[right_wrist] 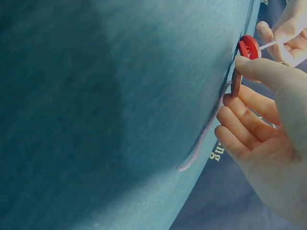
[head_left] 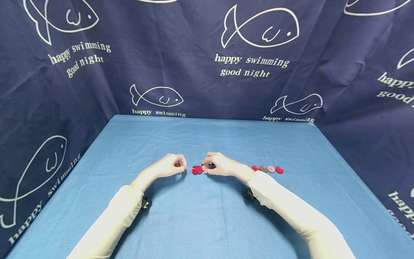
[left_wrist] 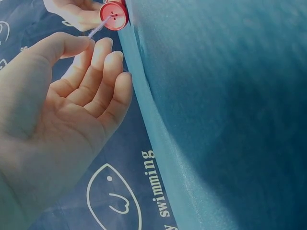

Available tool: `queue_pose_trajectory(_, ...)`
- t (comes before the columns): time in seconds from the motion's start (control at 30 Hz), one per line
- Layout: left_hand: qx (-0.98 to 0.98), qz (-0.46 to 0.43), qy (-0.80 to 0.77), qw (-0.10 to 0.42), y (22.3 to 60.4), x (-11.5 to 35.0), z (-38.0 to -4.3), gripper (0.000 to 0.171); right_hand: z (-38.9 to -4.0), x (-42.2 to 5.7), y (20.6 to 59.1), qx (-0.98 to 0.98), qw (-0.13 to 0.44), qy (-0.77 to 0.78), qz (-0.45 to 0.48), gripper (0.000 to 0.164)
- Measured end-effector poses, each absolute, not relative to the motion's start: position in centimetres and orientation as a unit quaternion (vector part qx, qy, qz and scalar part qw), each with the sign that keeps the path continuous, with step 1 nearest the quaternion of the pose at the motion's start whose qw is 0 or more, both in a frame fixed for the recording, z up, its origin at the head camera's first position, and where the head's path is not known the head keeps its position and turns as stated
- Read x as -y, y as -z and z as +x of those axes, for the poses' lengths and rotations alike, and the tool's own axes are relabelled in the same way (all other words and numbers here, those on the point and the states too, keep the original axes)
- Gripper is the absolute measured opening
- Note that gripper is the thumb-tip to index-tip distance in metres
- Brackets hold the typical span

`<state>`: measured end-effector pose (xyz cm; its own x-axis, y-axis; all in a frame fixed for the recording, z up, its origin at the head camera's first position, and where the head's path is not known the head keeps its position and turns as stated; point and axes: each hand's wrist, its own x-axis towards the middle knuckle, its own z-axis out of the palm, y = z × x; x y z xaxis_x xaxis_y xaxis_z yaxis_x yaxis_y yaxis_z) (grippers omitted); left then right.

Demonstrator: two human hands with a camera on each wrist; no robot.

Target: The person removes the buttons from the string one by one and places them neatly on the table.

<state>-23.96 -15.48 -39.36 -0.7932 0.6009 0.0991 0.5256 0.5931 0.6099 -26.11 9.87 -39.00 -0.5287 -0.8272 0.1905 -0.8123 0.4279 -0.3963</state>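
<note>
My left hand [head_left: 170, 165] pinches a thin pale cord [left_wrist: 99, 30] between thumb and forefinger. From there the cord runs into a hole of a red button [left_wrist: 113, 16]. Two red buttons [head_left: 194, 170] overlap in the gap between the hands. With thumb and fingers, my right hand [head_left: 220, 164] grips a pink button [head_left: 205, 168] by its edges, close beside the red ones. In the right wrist view this button [right_wrist: 235, 82] looks brownish and is edge-on. Behind it a loose cord tail [right_wrist: 204, 136] trails over the cloth. The right fingertips partly hide the gripped button.
Right of the right wrist, several buttons lie in a row: red [head_left: 255, 168], brown [head_left: 263, 169], pink [head_left: 271, 169] and red [head_left: 279, 169]. A blue cloth [head_left: 194, 223] covers the table. Dark fish-print curtains [head_left: 200, 46] hang behind and at both sides.
</note>
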Motion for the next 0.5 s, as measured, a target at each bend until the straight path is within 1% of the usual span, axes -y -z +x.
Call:
queue_pose_trajectory(0.27, -0.89, 0.319, -0.321, 0.054, 39.4, 15.6, -24.0, 0.007, -26.2, -10.5, 39.0, -0.843, 0.021, 0.239, -0.481, 0.011)
queue_pose_trajectory(0.5, -0.891, 0.315, -0.321, 0.055, 39.3, 15.6, -23.9, 0.005, -26.2, -11.0, 39.0, -0.85, 0.027, 0.24, -0.469, 0.012)
